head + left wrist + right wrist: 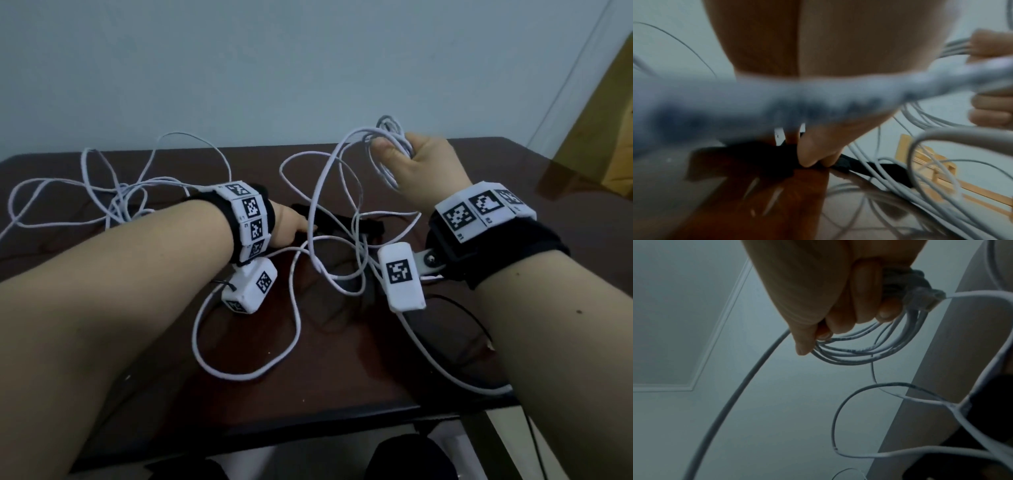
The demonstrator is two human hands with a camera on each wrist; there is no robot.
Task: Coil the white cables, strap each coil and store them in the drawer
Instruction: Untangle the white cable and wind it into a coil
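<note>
My right hand [421,161] is raised over the dark brown table [342,370] and grips a small coil of white cable [390,144]. In the right wrist view the fingers [840,316] curl round the coil's loops [859,352]. The rest of that cable trails down in loose loops [239,359] across the table. My left hand [294,228] reaches down at mid-table, and its fingertips [813,159] pinch a black strap [760,160] lying there. A second white cable [113,192] lies tangled at the table's left. No drawer is in view.
More black strap [363,224] lies under the cable loops at mid-table. A wooden piece [609,137] stands beyond the table's right end. A pale wall is behind. The table's front edge [308,428] is close to my body.
</note>
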